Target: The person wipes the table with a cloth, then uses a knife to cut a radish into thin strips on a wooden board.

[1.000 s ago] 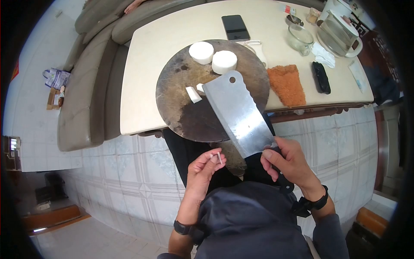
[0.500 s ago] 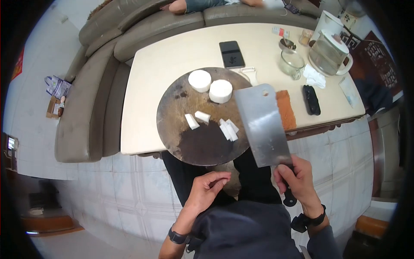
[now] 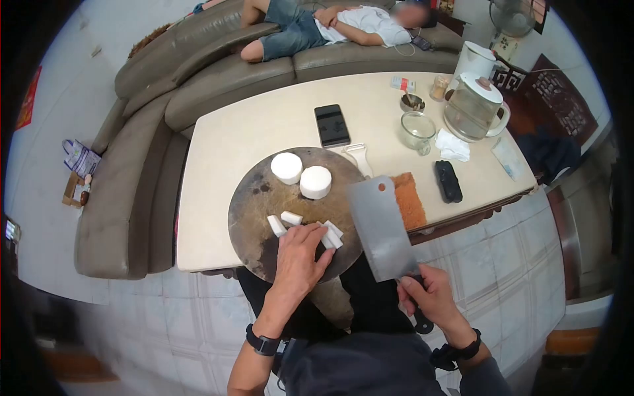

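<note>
A round wooden board (image 3: pixel 264 198) bears two thick white rounds (image 3: pixel 286 168) at its far side and several cut white pieces (image 3: pixel 334 231) nearer its middle. My left hand (image 3: pixel 300 257) reaches over the near part of the board, fingers apart, its fingertips at the white pieces; whether they touch is hard to tell. Two white chunks (image 3: pixel 291 218) lie just beyond its fingers. My right hand (image 3: pixel 429 294) is closed round the black handle of a cleaver (image 3: pixel 382 228), whose broad blade is held up beside the board's right edge.
On the cream table (image 3: pixel 218 152) are a phone (image 3: pixel 331 125), a white peeler (image 3: pixel 357 158), an orange cloth (image 3: pixel 409 201), a black case (image 3: pixel 448 181), a glass cup (image 3: pixel 417 131) and a glass pitcher (image 3: pixel 473 109). A person (image 3: pixel 317 30) lies on the sofa behind.
My left hand has moved forward from the board's near edge onto it, fingers spreading toward the white pieces. The view has tilted up, showing more of the person on the sofa.
</note>
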Demonstrator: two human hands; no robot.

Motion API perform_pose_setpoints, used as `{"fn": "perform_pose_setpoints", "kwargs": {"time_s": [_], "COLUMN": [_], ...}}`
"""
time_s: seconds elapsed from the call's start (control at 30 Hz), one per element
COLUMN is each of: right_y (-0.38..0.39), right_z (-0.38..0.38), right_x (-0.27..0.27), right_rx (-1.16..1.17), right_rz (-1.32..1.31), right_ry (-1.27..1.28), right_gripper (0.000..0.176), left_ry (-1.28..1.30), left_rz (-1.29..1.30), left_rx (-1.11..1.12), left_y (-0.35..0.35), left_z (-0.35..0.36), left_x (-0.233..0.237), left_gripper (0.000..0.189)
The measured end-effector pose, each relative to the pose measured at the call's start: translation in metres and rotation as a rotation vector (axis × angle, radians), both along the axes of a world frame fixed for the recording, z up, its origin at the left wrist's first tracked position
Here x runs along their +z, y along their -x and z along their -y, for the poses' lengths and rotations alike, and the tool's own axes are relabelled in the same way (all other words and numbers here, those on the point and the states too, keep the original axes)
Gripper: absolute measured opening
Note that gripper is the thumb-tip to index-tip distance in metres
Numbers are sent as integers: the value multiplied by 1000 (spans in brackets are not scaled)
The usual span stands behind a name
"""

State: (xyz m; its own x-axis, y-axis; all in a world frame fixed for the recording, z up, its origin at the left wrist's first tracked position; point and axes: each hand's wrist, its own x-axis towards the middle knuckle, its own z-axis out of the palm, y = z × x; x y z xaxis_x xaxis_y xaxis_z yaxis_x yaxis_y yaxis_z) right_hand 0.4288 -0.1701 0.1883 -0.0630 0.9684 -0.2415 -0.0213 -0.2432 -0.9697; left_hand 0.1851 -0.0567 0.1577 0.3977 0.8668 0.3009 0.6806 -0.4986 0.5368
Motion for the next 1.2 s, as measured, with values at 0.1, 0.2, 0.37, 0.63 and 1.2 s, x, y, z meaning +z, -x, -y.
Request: {"fn": "perform_pose_setpoints", "kwargs": {"time_s": [0.1,0.2,0.37,0.63,1.2], "right_y": [2,7,10,35,49], "right_z": [-2,-3,-5,-27,-35], "right_x": [-2,3,10,35,32], "right_rx": [55,60,82,338,816], "right_rz": [24,19,14,412,973], "right_ry": [-9,-30,-13,-195,-629], "right_gripper": [17,19,20,13,24], "left_ry": [11,20,-52,-120,-246], "left_rz": [8,48,61,42,29], "left_rx": [-9,11,153,348,181], "left_y": [2,2,15,26,36], "left_z": [-1,2,28,69,77], "left_x": [-1,1,13,-18,-32], "left_gripper": [39,39,35,33,24]}}
